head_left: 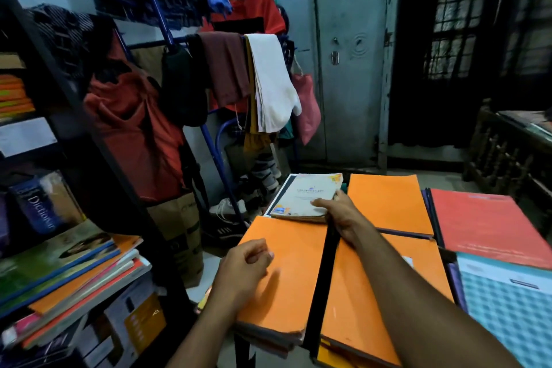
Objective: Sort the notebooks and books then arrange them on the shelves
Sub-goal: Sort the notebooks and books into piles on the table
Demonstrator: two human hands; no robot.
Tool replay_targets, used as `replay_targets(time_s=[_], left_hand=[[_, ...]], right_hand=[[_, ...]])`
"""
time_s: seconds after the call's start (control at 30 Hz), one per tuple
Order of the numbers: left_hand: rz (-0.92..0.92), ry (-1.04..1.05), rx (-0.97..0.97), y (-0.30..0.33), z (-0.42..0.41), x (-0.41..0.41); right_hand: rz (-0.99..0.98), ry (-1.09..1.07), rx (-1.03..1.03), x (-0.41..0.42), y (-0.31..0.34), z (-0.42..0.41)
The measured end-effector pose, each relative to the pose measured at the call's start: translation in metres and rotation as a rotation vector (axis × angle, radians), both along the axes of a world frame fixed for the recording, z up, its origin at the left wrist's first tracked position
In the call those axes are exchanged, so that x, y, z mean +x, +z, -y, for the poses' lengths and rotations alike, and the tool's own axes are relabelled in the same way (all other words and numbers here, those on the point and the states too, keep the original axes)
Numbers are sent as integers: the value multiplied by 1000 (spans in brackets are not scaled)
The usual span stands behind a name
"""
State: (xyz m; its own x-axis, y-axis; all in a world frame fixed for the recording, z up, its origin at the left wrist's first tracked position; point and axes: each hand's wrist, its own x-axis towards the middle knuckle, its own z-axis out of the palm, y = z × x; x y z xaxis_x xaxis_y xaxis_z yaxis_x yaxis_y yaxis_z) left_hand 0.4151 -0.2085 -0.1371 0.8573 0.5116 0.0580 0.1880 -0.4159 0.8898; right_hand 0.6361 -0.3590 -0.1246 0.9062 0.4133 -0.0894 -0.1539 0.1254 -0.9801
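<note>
Stacks of orange notebooks lie in front of me, with a black spine strip running between two of them. My right hand grips the near right corner of a white-covered book that lies at the far end of the stacks. My left hand rests loosely curled on the left orange notebook and holds nothing. Another orange notebook lies further right. A red notebook and a blue checked notebook lie at the right edge. The black shelf unit at left holds piled books and a dictionary.
A blue clothes rack draped with garments stands behind the stacks, with shoes and a brown paper bag at its foot. A grey door is behind. Dark wooden furniture stands at the right.
</note>
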Motion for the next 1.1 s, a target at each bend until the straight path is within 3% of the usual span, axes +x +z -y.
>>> replay_targets(time_s=[0.33,0.53,0.73,1.1], left_hand=[[45,30,13,-4,10,0],[58,60,53,0,16,1],[41,77,70,-1,14,-1],[36,56,93,3,19,-3]], right_hand=[[319,-206,-336,14,-16,-15],[302,-62,-319,16,-10,-3],[451,74,-525,19,-4,7],[665,-40,-978,6,-5,1]])
